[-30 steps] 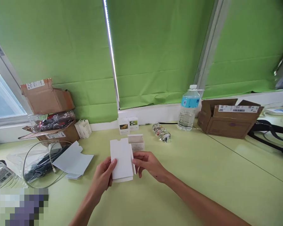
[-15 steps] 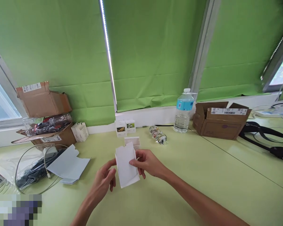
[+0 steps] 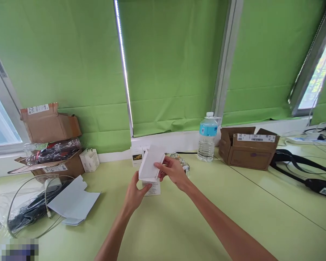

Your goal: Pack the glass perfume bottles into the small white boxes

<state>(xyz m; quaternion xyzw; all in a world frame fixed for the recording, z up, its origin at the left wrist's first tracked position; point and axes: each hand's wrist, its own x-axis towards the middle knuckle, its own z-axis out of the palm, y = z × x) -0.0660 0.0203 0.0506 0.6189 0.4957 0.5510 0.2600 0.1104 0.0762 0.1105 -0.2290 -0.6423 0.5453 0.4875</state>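
A small white paper carton (image 3: 151, 165) is held tilted above the table, its plain side facing me. My right hand (image 3: 174, 172) pinches its right edge, thumb on the front and fingers behind. At the lower left corner, my left hand (image 3: 137, 192) has its thumb and fingers closed about the carton. Below the carton's bottom edge shows a white card with small print (image 3: 153, 189), close to my left thumb; whether it is joined to the carton I cannot tell. Behind stands a small white picture box (image 3: 137, 156), and a shiny silvery wrapped thing (image 3: 185, 166) is partly hidden by my right hand.
A water bottle (image 3: 206, 141) and an open cardboard box (image 3: 250, 152) stand at the back right, near a black strap (image 3: 296, 159). On the left are stacked cardboard boxes (image 3: 51, 125), a small white box (image 3: 89, 160), unfolded white card (image 3: 73, 199) and a bagged cable (image 3: 29, 208).
Both hands have lifted the white carton up and away from me, tilting it. My left hand has closed on its lower corner. Printed card now shows beneath it. The view has tipped slightly upward.
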